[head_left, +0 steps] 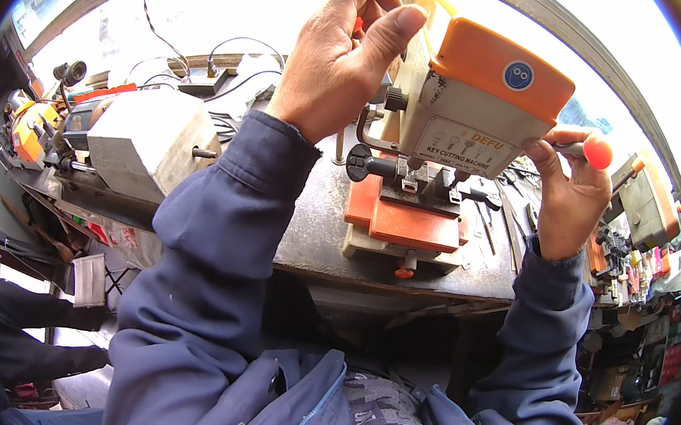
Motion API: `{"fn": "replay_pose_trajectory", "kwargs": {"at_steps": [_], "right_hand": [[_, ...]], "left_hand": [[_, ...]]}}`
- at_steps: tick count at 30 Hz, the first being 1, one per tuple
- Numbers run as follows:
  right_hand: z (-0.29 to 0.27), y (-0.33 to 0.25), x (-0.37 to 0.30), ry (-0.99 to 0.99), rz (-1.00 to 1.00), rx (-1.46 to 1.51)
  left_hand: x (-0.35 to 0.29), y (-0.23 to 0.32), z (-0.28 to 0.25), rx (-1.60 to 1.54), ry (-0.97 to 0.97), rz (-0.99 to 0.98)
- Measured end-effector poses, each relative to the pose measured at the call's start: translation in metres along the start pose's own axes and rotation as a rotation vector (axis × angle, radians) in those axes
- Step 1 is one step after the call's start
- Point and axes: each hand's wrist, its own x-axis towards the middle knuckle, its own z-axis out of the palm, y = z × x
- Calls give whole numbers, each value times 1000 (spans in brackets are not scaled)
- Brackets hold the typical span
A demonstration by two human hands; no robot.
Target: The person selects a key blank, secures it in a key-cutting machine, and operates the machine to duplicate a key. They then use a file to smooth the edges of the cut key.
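Observation:
A beige and orange key cutter (451, 122) stands on the workbench in front of me. My left hand (338, 67) is raised by the upper left of its housing, thumb and fingers curled together. A small red bit shows between those fingers; what it belongs to is hidden. At the housing's right side, my right hand (565, 204) is closed around a dark lever ending in a red ball knob (598, 150). Under the housing sit dark clamps (425, 187) on an orange carriage (412, 223). A black round knob (359, 163) sticks out to the left of the clamps.
Another machine with a grey-white box housing (146, 141) stands to the left, near black cables. Flat metal tools (512, 228) lie on the bench at right. Farther right is a beige and orange machine (647, 205). Someone's dark-clothed legs (29, 328) are at far left.

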Motion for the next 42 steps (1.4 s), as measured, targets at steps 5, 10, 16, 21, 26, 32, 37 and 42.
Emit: {"fn": "replay_pose_trajectory", "kwargs": {"at_steps": [5, 10, 16, 21, 26, 32, 37, 42], "right_hand": [[-3, 1, 1, -65, -26, -26], [-3, 3, 0, -73, 7, 4], [-4, -1, 4, -51, -32, -27], [-9, -6, 4, -119, 13, -70], [-1, 2, 1, -51, -22, -8], [-1, 6, 0, -7, -23, 32], [-5, 4, 1, -51, 14, -24], [0, 4, 5, -116, -11, 138]], "left_hand": [[-2, 14, 12, 143, -44, -36], [-10, 21, 12, 246, -67, -12], [-2, 2, 0, 100, -67, -15], [2, 4, 4, 130, -41, -6], [-4, 26, 12, 110, -92, -97], [-2, 10, 1, 85, -80, -1], [2, 0, 2, 132, -40, -24], [-4, 15, 3, 173, -95, -93]]}}
